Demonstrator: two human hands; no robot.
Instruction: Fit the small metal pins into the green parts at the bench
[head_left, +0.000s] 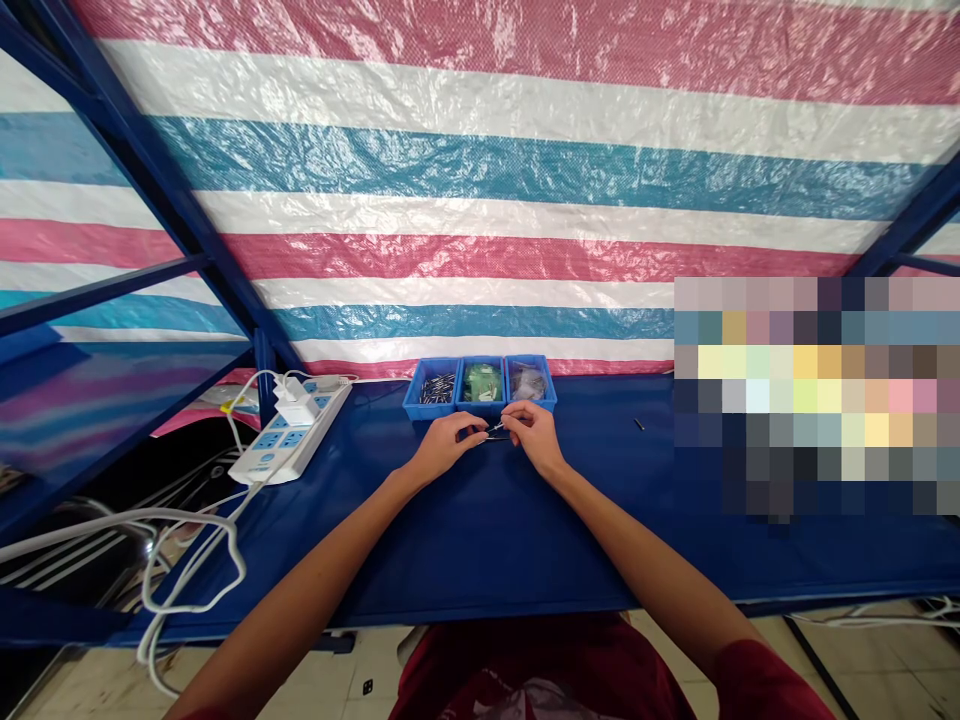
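Observation:
Both hands are close together over the blue table, just in front of three small blue bins. My left hand [448, 442] has its thumb and fingers pinched at a small thin item whose details are too small to tell. My right hand [531, 436] pinches a small light-coloured piece [496, 428] between thumb and fingertips. The left bin [433, 411] holds dark and silvery pin-like parts, the middle bin [480, 408] green packaging, and the right bin [552, 398] clear bags or small clear parts.
A white power strip [291, 440] with a plugged-in adapter [297, 402] and looping white cables [238, 560] lies at the left. One small dark part [639, 424] rests right of the hands. Blue frame bars stand on both sides. The far right is pixelated.

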